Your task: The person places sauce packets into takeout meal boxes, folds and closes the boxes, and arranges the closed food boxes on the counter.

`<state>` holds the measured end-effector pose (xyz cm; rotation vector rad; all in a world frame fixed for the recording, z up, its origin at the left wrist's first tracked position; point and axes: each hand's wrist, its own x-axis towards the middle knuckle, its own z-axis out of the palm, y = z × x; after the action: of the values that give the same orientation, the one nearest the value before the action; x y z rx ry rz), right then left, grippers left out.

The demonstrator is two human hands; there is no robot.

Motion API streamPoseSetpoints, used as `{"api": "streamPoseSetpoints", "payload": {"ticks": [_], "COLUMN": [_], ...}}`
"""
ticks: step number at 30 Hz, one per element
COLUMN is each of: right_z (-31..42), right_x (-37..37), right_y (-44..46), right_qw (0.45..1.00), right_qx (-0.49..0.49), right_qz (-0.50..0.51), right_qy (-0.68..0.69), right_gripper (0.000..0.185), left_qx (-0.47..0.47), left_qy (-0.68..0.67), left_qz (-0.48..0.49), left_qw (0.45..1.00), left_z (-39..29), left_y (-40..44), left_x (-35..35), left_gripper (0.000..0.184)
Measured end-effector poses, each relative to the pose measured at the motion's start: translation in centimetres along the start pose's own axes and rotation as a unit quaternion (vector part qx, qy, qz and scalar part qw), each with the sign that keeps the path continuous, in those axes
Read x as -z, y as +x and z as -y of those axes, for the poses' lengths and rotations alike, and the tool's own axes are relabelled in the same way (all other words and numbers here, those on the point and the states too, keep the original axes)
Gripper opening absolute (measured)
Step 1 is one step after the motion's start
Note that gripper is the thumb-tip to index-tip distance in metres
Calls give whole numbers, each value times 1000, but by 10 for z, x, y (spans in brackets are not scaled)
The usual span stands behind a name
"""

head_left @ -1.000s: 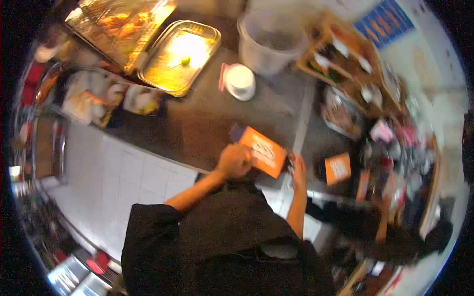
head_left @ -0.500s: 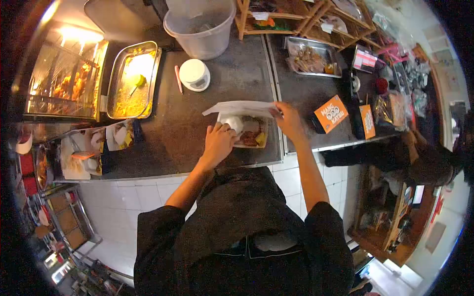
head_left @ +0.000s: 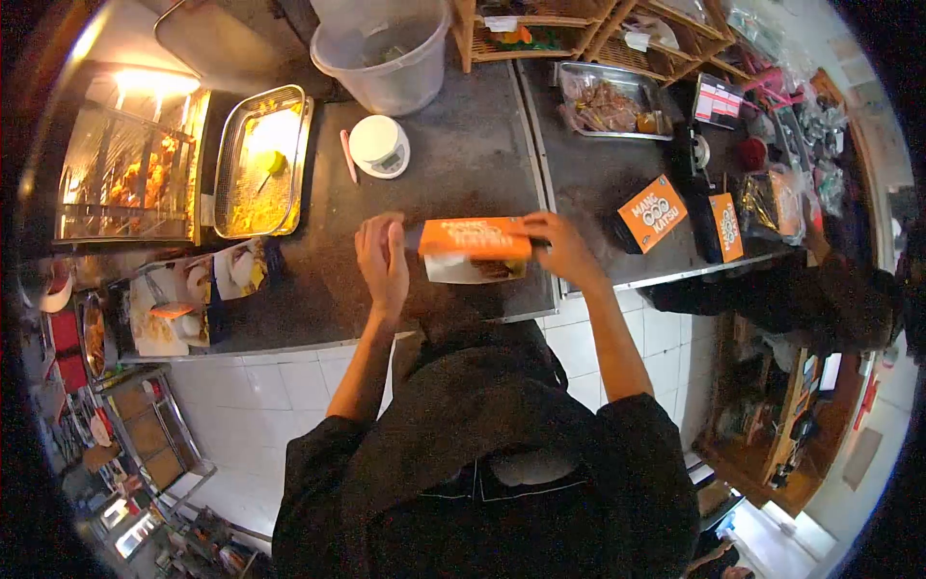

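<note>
Head: right hand [head_left: 564,249] touching box [head_left: 473,237]; carton [head_left: 650,214] "MANG KATSU".

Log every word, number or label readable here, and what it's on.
"MANG KATSU": upright-lettered orange box, right side.
Far-right orange box: lettering too small.
Central orange box: lettering blurred.
White scale display, pink-and-white card, shelf label: too small.
</note>
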<state>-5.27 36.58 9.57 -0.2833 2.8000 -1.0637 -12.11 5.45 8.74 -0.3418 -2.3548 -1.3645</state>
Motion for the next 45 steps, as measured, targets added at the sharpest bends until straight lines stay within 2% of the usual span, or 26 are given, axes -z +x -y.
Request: {"api": "streamPoseSetpoints", "payload": {"ticks": [1,4,5,7,8,10,12,13,16,19,20,22,24,25,26,27,30,31,32,34,36,38,40,41,42,45], "right_z": [4,5,2,5,4,-19,-45,-24,-23,17,-5,-34,-16,-12,-54,-39,-43,-56,-51,-26,3,14,13,-3,-25,-8], "right_x": [-7,-42,-61,-93,-106,-126,-143,-130,-92,-59,-73,-94,-93,-99,-112,-109,-134,-149,-146,-126,-93,-71,-76,-78,-84,-81], "right_y": [-12,-37,-39,-33,-30,-25,-29,-26,-30,-29,-33,-40,-37,-35,-45,-40,-29,-25,-23,-17,-18,-18,-12,-16,-23,-30], "right_qw": [999,984,969,903,897,877,910,869,887,839,864,896,867,894,943,936,932,933,949,985,970,944,940,945,956,960], "right_qx": [8,-135,-122,-127,-161,-228,-248,-285,-302,-382,-347,-276,-297,-239,-215,-231,-215,-199,-168,-25,184,289,314,301,260,209], "right_qz": [17,86,21,-100,-128,-192,-192,-207,-126,-94,-98,-127,-158,-187,-169,-159,-187,-208,-208,-168,-120,-74,-32,-22,-1,26], "right_qy": [-44,73,216,398,390,376,270,348,326,375,351,322,368,329,189,213,224,218,168,18,-107,-139,-132,-130,-134,-182], "right_gripper": [50,63,67,77,67,53,47,44,30,35,34,42,52,52,55,56,58,60,61,63,66,69,72,85,87,69], "left_qx": [135,23,146,173,81,263,217,187,305,339,359,206,317,247,266,287,94,195,126,-24,-120,-178,-170,-204,-200,-278], "left_qy": [-95,48,-62,-115,-50,-171,-131,-38,-77,-141,-138,31,-44,-56,-129,-117,26,39,76,142,130,80,147,83,127,62], "left_qz": [52,191,245,202,121,168,181,181,288,303,315,294,332,297,331,320,244,349,310,244,280,331,423,361,412,388], "left_qw": [985,980,956,957,988,935,950,965,904,879,868,933,888,921,896,895,965,916,939,959,944,923,878,906,880,877], "left_z": [1,46,41,38,42,31,49,44,10,6,-3,46,36,48,51,37,108,80,72,64,55,56,26,48,36,40], "left_y": [1,-27,-42,-74,-85,-86,-98,-91,-55,-60,-55,-103,-104,-114,-106,-96,-133,-110,-104,-99,-81,-74,-50,-67,-55,-51], "left_x": [-2,-34,-39,-55,-60,-45,-45,-35,12,19,28,-15,-12,-20,-17,-5,-67,-45,-36,-32,-18,-13,8,-7,4,4], "left_gripper": [27,50,60,74,78,79,78,73,71,73,74,76,75,73,72,71,83,88,91,95,97,108,114,115,113,90]}}
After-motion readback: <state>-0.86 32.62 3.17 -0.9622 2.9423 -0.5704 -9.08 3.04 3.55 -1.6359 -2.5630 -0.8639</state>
